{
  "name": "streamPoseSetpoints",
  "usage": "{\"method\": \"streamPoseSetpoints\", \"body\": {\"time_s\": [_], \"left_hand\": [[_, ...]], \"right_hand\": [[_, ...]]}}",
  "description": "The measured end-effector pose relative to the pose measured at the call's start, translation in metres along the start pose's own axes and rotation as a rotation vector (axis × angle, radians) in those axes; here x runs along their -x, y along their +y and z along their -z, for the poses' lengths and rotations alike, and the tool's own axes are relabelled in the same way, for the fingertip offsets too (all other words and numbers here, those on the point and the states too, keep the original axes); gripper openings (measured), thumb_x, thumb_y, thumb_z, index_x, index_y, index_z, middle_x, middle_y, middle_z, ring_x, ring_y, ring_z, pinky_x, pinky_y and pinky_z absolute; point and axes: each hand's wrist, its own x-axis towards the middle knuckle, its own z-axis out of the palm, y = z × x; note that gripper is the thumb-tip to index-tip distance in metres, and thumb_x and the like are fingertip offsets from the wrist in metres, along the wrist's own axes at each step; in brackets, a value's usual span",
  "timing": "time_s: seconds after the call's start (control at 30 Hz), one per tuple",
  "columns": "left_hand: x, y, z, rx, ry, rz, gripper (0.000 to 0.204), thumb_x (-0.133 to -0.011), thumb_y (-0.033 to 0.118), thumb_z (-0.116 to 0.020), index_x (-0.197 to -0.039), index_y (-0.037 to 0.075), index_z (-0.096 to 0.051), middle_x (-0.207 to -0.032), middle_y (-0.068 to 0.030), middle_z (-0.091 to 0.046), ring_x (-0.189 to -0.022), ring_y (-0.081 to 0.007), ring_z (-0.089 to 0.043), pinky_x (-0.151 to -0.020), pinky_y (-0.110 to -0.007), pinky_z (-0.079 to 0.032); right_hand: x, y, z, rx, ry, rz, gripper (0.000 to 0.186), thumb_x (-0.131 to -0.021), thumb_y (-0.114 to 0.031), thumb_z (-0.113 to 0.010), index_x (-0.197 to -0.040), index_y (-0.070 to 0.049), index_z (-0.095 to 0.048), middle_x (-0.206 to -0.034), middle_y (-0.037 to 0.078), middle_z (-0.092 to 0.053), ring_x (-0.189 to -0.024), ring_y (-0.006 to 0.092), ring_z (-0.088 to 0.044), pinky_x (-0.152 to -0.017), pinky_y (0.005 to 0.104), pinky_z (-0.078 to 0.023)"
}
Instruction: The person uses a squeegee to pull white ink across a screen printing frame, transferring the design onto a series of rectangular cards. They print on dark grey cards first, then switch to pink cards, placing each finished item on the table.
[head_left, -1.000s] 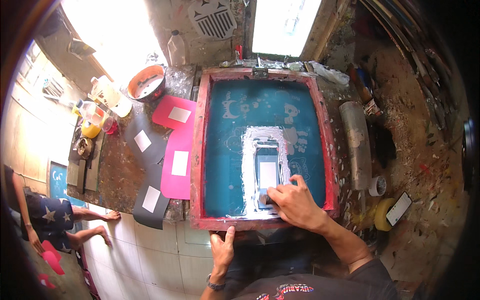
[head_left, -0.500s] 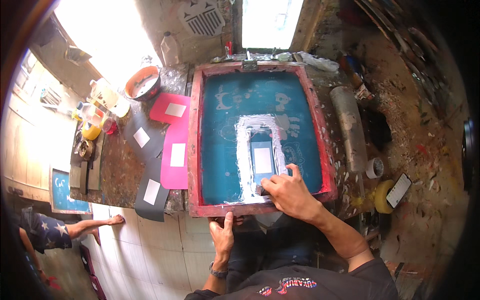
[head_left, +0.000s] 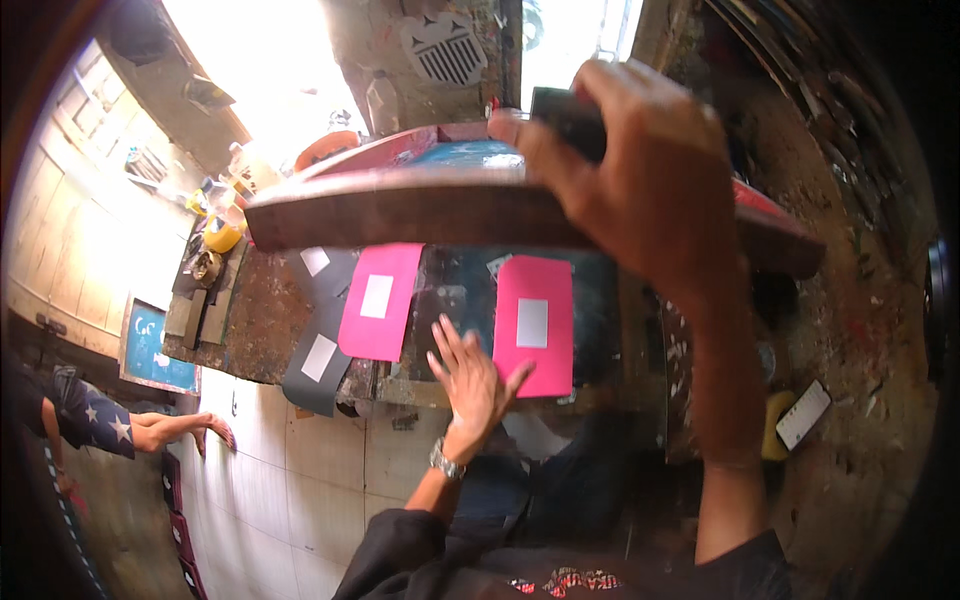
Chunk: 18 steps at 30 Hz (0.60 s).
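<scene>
The wooden screen-printing frame (head_left: pixel 400 212) is tilted up, its near rail raised off the bench. White ink shows on a sliver of its blue mesh (head_left: pixel 465 153). My right hand (head_left: pixel 655 170) is up at that rail, gripping a dark squeegee (head_left: pixel 570 122); whether it also bears the frame is hard to tell. Below lies a pink sheet (head_left: pixel 545 376) with a white rectangle (head_left: pixel 532 323) on it. My left hand (head_left: pixel 470 385), open with fingers spread, is beside the sheet's left edge, its thumb over or against the lower left part.
Another pink sheet (head_left: pixel 378 335) and dark grey sheets (head_left: pixel 312 390) with white rectangles lie to the left. Bottles and an orange tub (head_left: pixel 328 148) stand at the back left. A phone (head_left: pixel 803 415) rests on a yellow roll at right. Another person's legs (head_left: pixel 170 432) show at far left.
The frame's near side has swung up, uncovering the pink sheet beneath. My right hand rose with the squeegee. My left hand left the frame's lower edge and opened over the bench.
</scene>
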Motion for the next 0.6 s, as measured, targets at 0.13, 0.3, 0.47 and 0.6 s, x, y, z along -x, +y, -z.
{"method": "streamPoseSetpoints", "body": {"time_s": [0.13, 0.3, 0.47, 0.6], "left_hand": [[0.052, -0.043, -0.007, 0.359, -0.137, 0.064, 0.043, -0.092, 0.032, -0.079, -0.105, -0.005, -0.059, -0.163, -0.0398, -0.023, -0.154, -0.0585, -0.015, -0.122, -0.066, -0.02], [0.028, -0.164, 0.035, 0.635, 0.227, 0.48, 0.007, -0.103, 0.006, -0.062, -0.109, 0.003, -0.062, -0.097, -0.0065, -0.067, -0.083, -0.0146, -0.064, -0.074, -0.028, -0.053], [-0.004, -0.336, 0.072, 1.04, 0.569, 0.458, 0.014, -0.105, 0.008, -0.061, -0.117, 0.003, -0.059, -0.098, -0.0078, -0.068, -0.077, -0.0112, -0.064, -0.063, -0.022, -0.052], [-0.007, -0.362, 0.137, -0.249, 0.699, 0.393, 0.051, -0.098, 0.025, -0.071, -0.139, 0.0, -0.054, -0.14, -0.02, -0.058, -0.129, -0.0331, -0.056, -0.111, -0.047, -0.041]], "right_hand": [[-0.067, -0.003, 0.067, -0.107, -0.291, -0.258, 0.059, -0.095, -0.048, -0.069, -0.112, 0.009, -0.072, -0.099, 0.025, -0.073, -0.095, 0.0375, -0.073, -0.088, 0.0456, -0.057], [-0.079, 0.009, 0.031, -0.044, 0.024, -0.185, 0.062, -0.095, -0.051, -0.066, -0.101, 0.011, -0.074, -0.079, 0.026, -0.073, -0.081, 0.0361, -0.075, -0.08, 0.047, -0.058], [-0.112, -0.005, 0.058, 0.123, -0.168, -0.323, 0.054, -0.096, -0.05, -0.065, -0.097, 0.002, -0.078, -0.083, 0.023, -0.074, -0.085, 0.0337, -0.074, -0.079, 0.0449, -0.055], [-0.074, 0.01, 0.01, -0.061, -0.085, -0.155, 0.047, -0.096, -0.046, -0.069, -0.101, 0.0, -0.075, -0.093, 0.022, -0.072, -0.091, 0.0356, -0.071, -0.083, 0.0452, -0.053]]}}
